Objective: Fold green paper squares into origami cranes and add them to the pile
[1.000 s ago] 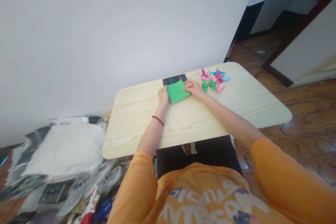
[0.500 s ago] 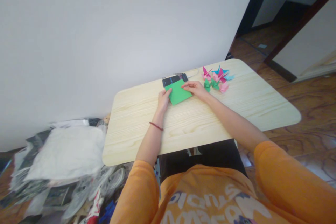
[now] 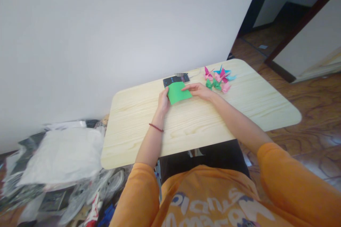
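Observation:
A green sheet of paper (image 3: 178, 94) is held up over the light wooden table (image 3: 138, 120). My left hand (image 3: 163, 100) grips its left edge, thumb in front and the other fingers hidden behind. At the right side of the sheet is my right hand (image 3: 199, 90), its fingers stretched out with the tips touching the paper's face. Just behind the sheet lies a dark phone (image 3: 170, 79), partly covered by it. To the right of my right hand sit several folded paper cranes: green (image 3: 216, 84), pink (image 3: 226, 87), magenta (image 3: 208, 73) and blue (image 3: 222, 70).
A white wall (image 3: 119, 28) stands right behind the table. On the floor at left is a pile of plastic-wrapped items with a white package (image 3: 66, 156). A pale cable (image 3: 196, 74) runs from the phone. An open doorway lies at the far right.
The green paper is now slightly curved and turned, still in my left hand. My right fingers have straightened along its surface. The whole view has shifted a little.

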`<state>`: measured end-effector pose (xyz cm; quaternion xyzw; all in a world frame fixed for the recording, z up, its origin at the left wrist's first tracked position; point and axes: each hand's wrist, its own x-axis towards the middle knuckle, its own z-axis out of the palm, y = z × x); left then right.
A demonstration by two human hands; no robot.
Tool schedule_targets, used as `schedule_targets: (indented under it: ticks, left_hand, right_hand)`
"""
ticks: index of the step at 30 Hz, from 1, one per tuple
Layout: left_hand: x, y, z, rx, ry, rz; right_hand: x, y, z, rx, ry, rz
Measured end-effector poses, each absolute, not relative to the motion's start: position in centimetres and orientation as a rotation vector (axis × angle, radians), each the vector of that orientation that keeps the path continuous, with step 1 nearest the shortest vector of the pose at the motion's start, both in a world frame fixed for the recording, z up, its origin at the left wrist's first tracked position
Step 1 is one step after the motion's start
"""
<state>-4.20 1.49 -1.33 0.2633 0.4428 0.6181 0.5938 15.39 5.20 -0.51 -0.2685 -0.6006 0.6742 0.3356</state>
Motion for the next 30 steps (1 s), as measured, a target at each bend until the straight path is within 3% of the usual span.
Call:
schedule_targets:
  ticks: [13, 20, 30]
  left_hand:
    - [-3.7, 1.2, -1.4, 0.615, 1.044, 1.404]
    - [-3.2, 0.4, -1.0, 0.702, 1.016, 1.334]
    - [-2.8, 0.1, -0.8, 0.872, 1.088, 1.269]
  right_hand:
    - [15.3, 5.1, -0.4, -0.779, -1.6, 1.705]
    - [14.5, 5.2, -1.2, -0.845, -1.157, 1.702]
    - [13.9, 5.4, -2.0, -0.903, -1.102, 1.544]
